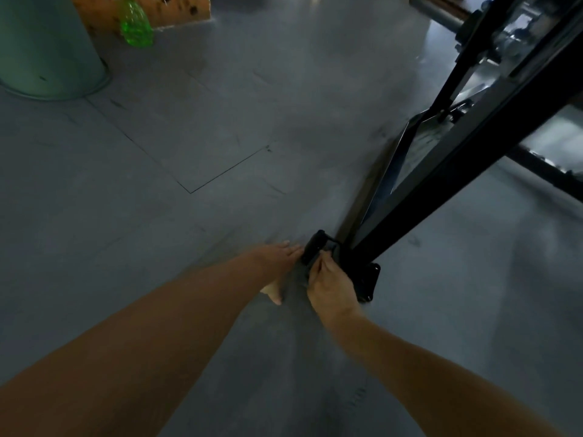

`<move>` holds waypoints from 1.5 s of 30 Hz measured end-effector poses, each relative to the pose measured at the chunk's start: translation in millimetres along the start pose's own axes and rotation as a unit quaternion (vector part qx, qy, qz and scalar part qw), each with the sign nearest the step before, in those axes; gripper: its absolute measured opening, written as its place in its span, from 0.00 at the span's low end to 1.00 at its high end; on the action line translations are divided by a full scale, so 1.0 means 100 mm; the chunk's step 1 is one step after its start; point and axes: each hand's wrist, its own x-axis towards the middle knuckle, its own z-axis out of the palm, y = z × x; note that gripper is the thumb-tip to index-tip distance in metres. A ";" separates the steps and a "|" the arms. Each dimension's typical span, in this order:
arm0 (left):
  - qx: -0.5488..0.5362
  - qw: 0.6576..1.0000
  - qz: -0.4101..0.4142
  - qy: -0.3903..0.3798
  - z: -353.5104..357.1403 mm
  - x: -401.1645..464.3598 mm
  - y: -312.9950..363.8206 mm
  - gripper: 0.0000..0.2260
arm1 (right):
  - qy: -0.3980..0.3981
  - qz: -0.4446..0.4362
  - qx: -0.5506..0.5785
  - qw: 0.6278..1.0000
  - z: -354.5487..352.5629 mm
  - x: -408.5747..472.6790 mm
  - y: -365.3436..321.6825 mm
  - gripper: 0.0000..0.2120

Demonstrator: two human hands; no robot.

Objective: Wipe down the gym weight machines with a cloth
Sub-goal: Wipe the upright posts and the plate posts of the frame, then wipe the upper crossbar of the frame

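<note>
Presently logged, placed relative to the machine foot (367, 280), a black plate flat on the grey floor (220, 137) at the low end of a slanting black frame beam (457, 171).
- Cloth (298, 277): dark grey, bunched against the foot's near-left edge, between both hands.
- Right hand (331, 287): fingers curled, pinching the cloth beside the foot.
- Left hand (279, 258): fingers straight, flat, just left of the foot, touching the cloth's edge.
- Green pillar (47, 48): far left of the foot, well apart.
- Green plastic bottle (136, 23): beyond the pillar, against a cardboard box (176, 11).
- Open floor: wide stretch left of the foot; a narrower stretch on its right, under the beam.
</note>
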 end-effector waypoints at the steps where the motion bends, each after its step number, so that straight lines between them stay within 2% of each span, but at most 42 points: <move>1: -0.001 1.000 0.001 -0.005 -0.02 -0.04 0.02 0.55 | 0.017 0.008 0.025 1.000 0.06 -0.07 0.00 0.27; 5: 0.003 1.000 0.013 -0.027 -0.01 -0.21 -0.01 0.53 | 0.116 -0.023 0.080 0.990 0.41 -0.27 0.05 0.29; 9: 0.020 0.999 0.007 -0.042 -0.06 -0.33 -0.07 0.49 | 0.153 -0.034 0.118 0.981 0.83 -0.68 0.15 0.37; 11: 0.027 0.999 0.001 -0.038 -0.16 -0.33 -0.03 0.46 | 0.186 0.036 0.205 0.960 0.97 -0.93 0.09 0.33; 13: 0.018 1.000 0.007 -0.015 -0.27 -0.33 0.02 0.44 | 0.211 0.162 0.369 0.891 0.97 -1.03 0.01 0.33; 15: 0.028 0.999 0.024 0.012 -0.39 -0.25 0.14 0.44 | 0.177 0.266 0.558 0.766 0.87 -1.00 0.00 0.35; 16: 0.033 0.999 0.030 0.016 -0.44 -0.21 0.21 0.44 | 0.156 0.296 0.632 0.699 0.81 -0.90 0.04 0.34; 17: 0.036 0.999 0.034 0.019 -0.49 -0.17 0.30 0.45 | 0.140 0.310 0.683 0.647 0.76 -0.76 0.10 0.35; 18: 0.038 0.998 0.037 0.021 -0.52 -0.11 0.38 0.45 | 0.130 0.304 0.708 0.623 0.71 -0.63 0.16 0.36; 21: 0.057 0.996 0.057 -0.025 -0.51 -0.05 0.64 0.44 | 0.104 0.287 0.705 0.640 0.64 -0.38 0.16 0.42; 24: 0.063 0.995 0.061 -0.036 -0.45 -0.10 0.75 0.42 | 0.091 0.222 0.699 0.673 0.75 -0.59 -0.04 0.41; 26: 0.059 0.996 0.056 -0.033 -0.54 -0.18 0.75 0.37 | 0.078 0.168 0.735 0.652 0.77 -0.83 0.02 0.36; 28: 0.036 0.997 0.044 -0.050 -0.68 -0.27 0.73 0.31 | 0.055 0.171 0.797 0.577 0.71 -0.93 0.18 0.30; 31: 0.031 0.996 0.068 -0.042 -1.00 -0.42 0.81 0.21 | 0.057 0.229 0.897 0.375 0.56 -1.05 0.48 0.28; 32: 0.026 0.996 0.082 -0.026 -1.17 -0.48 0.87 0.19 | 0.067 0.240 0.914 0.320 0.48 -1.15 0.62 0.27; 33: 0.015 0.995 0.093 -0.009 -1.28 -0.53 0.93 0.17 | 0.078 0.240 0.928 0.275 0.41 -1.20 0.73 0.26; 35: 0.000 0.994 0.107 0.023 -1.56 -0.62 1.11 0.16 | 0.099 0.244 0.940 0.218 0.23 -1.41 1.02 0.24; 37: 0.005 0.994 0.095 0.052 -1.81 -0.71 1.33 0.18 | 0.105 0.248 0.943 0.196 0.08 -1.63 1.28 0.23; 40: -0.013 0.993 0.078 0.088 -2.05 -0.85 1.60 0.25 | 0.114 0.227 0.947 0.196 -0.07 -2.01 1.59 0.23; 42: -0.075 0.984 0.120 0.107 -2.21 -0.96 1.74 0.28 | 0.117 0.213 0.950 0.194 -0.15 -2.27 1.77 0.22; 45: -0.157 0.962 0.174 0.139 -2.49 -1.17 1.93 0.23 | 0.150 0.217 0.946 0.190 -0.29 -2.70 2.08 0.19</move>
